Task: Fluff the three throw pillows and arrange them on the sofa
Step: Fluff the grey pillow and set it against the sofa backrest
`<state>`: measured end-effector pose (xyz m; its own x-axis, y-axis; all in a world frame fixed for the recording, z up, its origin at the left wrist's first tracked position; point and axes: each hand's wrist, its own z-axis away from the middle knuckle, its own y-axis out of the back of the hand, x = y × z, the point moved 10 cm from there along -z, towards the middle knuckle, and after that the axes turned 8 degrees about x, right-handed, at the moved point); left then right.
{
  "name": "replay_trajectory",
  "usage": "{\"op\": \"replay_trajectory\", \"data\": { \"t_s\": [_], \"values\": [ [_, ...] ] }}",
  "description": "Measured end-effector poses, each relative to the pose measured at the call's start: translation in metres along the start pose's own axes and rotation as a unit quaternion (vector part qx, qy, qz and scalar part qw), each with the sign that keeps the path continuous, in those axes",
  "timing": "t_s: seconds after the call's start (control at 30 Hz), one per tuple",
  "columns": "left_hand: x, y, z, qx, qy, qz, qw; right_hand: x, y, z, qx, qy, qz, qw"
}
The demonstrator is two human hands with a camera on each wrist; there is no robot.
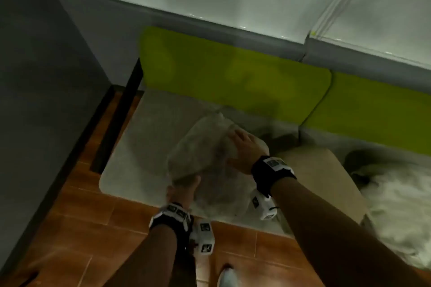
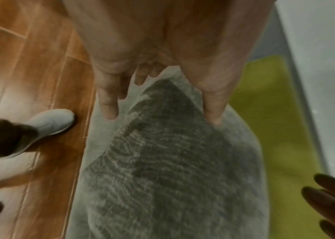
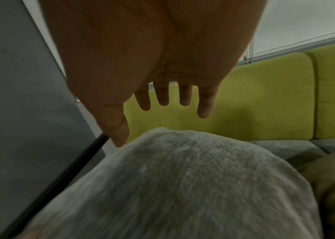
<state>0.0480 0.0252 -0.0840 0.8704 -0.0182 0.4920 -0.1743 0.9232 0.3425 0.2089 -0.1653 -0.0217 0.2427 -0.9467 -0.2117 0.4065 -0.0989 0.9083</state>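
The sofa is the landmark here: a grey seat with lime-green back cushions along its far side, under a pale wall, and brown tiled floor along its near edge.

On the sofa's right-hand seat section lies a white fluffy pillow, shaggy and partly out of view. Just left of it, also on the seat, is a tan pillow, lying flat with one corner toward the green back cushions.

The grey pillow is held above the sofa's left seat section, between the two hands. It is blurred, but its long axis seems to run diagonally, from the seat's near edge up toward the back cushions, with its far corner pointing at the green back. In the left wrist view the grey pillow shows a ribbed, furry face tapering toward the fingers.

The right hand lies flat on the pillow's right side, fingers straight and spread; in the right wrist view the right hand has its fingers apart with only the thumb tip touching the grey pillow. The left hand is at the pillow's near corner, by the sofa's front edge; the left wrist view shows the left hand with fingers extended along the fabric, not curled round it.

A pale shoe stands on the floor in front of the sofa.
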Motion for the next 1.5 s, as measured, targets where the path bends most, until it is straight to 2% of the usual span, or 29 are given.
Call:
{"op": "replay_trajectory", "data": {
  "t_s": [0.1,0.13,0.23,0.3,0.4,0.5,0.53,0.6,0.63,0.73,0.8,0.87,0.93,0.97,1.03,1.1,1.2,1.3,1.37,1.4,1.47,1.5],
  "values": [
    [0.005,-0.018,-0.03,-0.057,-0.052,-0.033,0.996,0.029,-0.011,-0.048,-0.013,-0.104,-0.031,0.994],
    [0.002,-0.026,-0.039,-0.083,-0.051,-0.042,0.994,0.044,-0.017,-0.057,-0.012,-0.142,-0.045,0.989],
    [-0.013,-0.032,-0.065,-0.085,0.006,0.016,0.996,0.077,-0.049,-0.063,-0.047,-0.225,-0.092,0.969],
    [-0.023,-0.028,-0.076,-0.075,0.037,0.048,0.995,0.076,-0.062,-0.049,-0.074,-0.229,-0.08,0.967],
    [-0.035,-0.013,-0.084,-0.053,0.111,0.159,0.98,0.064,-0.053,-0.039,-0.034,-0.201,-0.084,0.975],
    [-0.05,0.013,-0.101,-0.013,0.167,0.211,0.963,0.06,-0.035,-0.047,-0.002,-0.18,-0.229,0.956],
    [-0.043,0.028,-0.098,0.011,0.169,0.213,0.962,0.062,-0.03,-0.051,0.002,-0.178,-0.264,0.948],
    [-0.013,0.067,-0.097,0.082,0.1,0.2,0.971,0.073,-0.024,-0.066,0.03,-0.182,-0.288,0.94],
    [0.0,0.081,-0.1,0.103,0.071,0.181,0.976,0.077,-0.027,-0.071,0.023,-0.188,-0.308,0.932],
    [0.02,0.086,-0.111,0.091,0.06,0.107,0.988,0.078,-0.076,-0.071,-0.072,-0.268,-0.419,0.864],
    [0.031,0.082,-0.126,0.091,0.046,0.048,0.994,0.075,-0.105,-0.071,-0.084,-0.301,-0.475,0.823],
    [0.04,0.071,-0.128,0.07,0.069,0.001,0.995,0.058,-0.111,-0.065,-0.113,-0.336,-0.52,0.778],
    [0.052,0.068,-0.137,0.062,0.081,-0.01,0.995,0.048,-0.106,-0.068,-0.131,-0.366,-0.533,0.752],
    [0.066,0.07,-0.142,0.06,0.058,0.0,0.996,0.047,-0.101,-0.073,-0.124,-0.366,-0.535,0.751],
    [0.094,0.082,-0.164,0.078,0.003,-0.008,0.997,0.047,-0.079,-0.09,-0.078,-0.353,-0.529,0.768],
    [0.152,0.1,-0.163,0.096,-0.096,-0.02,0.991,0.042,-0.049,-0.111,-0.02,-0.332,-0.543,0.771],
    [0.244,0.13,-0.136,0.101,-0.2,0.023,0.974,0.029,-0.002,-0.142,0.071,-0.303,-0.611,0.727],
    [0.298,0.158,-0.136,0.08,-0.28,0.006,0.957,0.022,0.031,-0.166,0.175,-0.279,-0.666,0.67],
    [0.32,0.177,-0.147,0.071,-0.329,-0.047,0.941,0.009,0.035,-0.176,0.195,-0.267,-0.698,0.635],
    [0.328,0.18,-0.153,0.046,-0.343,-0.064,0.936,0.0,0.034,-0.178,0.194,-0.272,-0.709,0.621],
    [0.338,0.182,-0.164,-0.015,-0.343,-0.07,0.937,-0.019,0.034,-0.182,0.198,-0.275,-0.716,0.61],
    [0.336,0.182,-0.173,-0.038,-0.337,-0.08,0.937,-0.027,0.032,-0.182,0.204,-0.278,-0.71,0.614]
  ]
}}
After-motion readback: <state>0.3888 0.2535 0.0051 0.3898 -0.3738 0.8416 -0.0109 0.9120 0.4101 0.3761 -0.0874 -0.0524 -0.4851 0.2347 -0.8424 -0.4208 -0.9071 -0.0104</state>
